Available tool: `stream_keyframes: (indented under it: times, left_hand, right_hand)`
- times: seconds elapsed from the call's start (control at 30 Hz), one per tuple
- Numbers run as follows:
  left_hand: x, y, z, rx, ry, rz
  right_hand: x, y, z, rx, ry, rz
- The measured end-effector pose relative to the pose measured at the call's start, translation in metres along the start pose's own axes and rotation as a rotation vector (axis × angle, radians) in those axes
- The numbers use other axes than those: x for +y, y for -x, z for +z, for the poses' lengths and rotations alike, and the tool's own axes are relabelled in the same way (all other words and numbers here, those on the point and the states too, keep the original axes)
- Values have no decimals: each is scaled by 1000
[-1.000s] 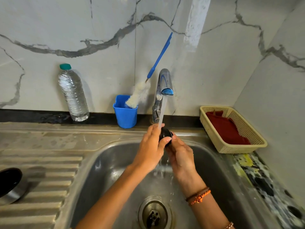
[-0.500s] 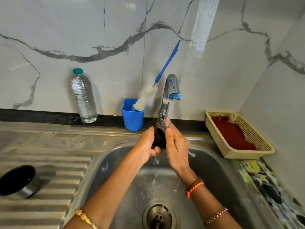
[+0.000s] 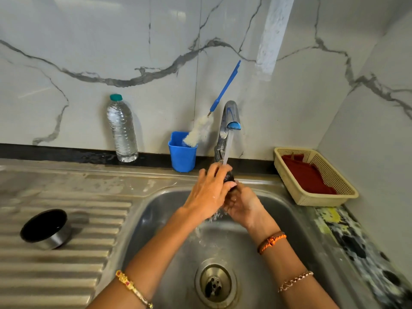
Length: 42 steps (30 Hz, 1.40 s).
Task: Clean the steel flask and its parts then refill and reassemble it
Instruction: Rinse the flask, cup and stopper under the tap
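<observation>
A small black flask stopper (image 3: 229, 176) is under the running water from the tap (image 3: 230, 117), over the steel sink (image 3: 156, 210). My left hand (image 3: 209, 192) wraps over it from the left, fingers curled round it. My right hand (image 3: 242, 202) cups it from below and the right. Most of the stopper is hidden by my fingers. The steel flask cup (image 3: 45, 228), black inside, lies tilted on the ribbed draining board (image 3: 66, 264) at the left. The flask body is not in view.
A clear water bottle (image 3: 122, 130) with a green cap stands at the wall. A blue cup (image 3: 182, 153) holds a white bottle brush (image 3: 200, 130) with a blue handle. A beige basket (image 3: 334, 175) with a red cloth (image 3: 305, 177) sits at the right. The drain (image 3: 215, 283) is below my hands.
My left hand has rolled over the top of the stopper and my right hand has dropped beneath it. The camera has shifted, so the scene sits more to the right and lower.
</observation>
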State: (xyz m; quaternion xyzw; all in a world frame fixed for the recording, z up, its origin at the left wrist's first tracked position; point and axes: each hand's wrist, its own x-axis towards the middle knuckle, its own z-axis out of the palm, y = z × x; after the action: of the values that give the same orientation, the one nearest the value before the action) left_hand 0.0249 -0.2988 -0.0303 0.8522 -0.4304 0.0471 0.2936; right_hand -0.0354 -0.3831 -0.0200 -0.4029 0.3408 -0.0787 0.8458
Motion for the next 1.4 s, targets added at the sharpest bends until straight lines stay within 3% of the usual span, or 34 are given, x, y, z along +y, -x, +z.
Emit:
stream_keyframes:
  times: [0.07,0.17,0.43,0.6,0.8,0.9,1.1,1.4]
  left_hand:
    - [6,6,-7,75,267,-58]
    - [15,22,-21,96,407,-119]
    - [38,69,-70,147,367,-179]
    - [38,96,-82,12,351,-281]
    - [25,130,-85,24,448,-297]
    - [4,146,-105,84,485,-273]
    - [-67,198,-172,218,451,-243]
    - [-174,275,-231,321,518,-343]
  right_hand:
    - [-4,11,3,18,91,-67]
    - [-1,33,3,17,198,-139]
    - [23,83,-2,39,505,-283]
    - [53,97,-2,3,696,-309]
    - [79,113,-6,-28,1014,-573]
    - [87,127,20,-108,1002,-584]
    - [139,146,108,-422,862,-544]
    - [254,124,226,-351,892,-705]
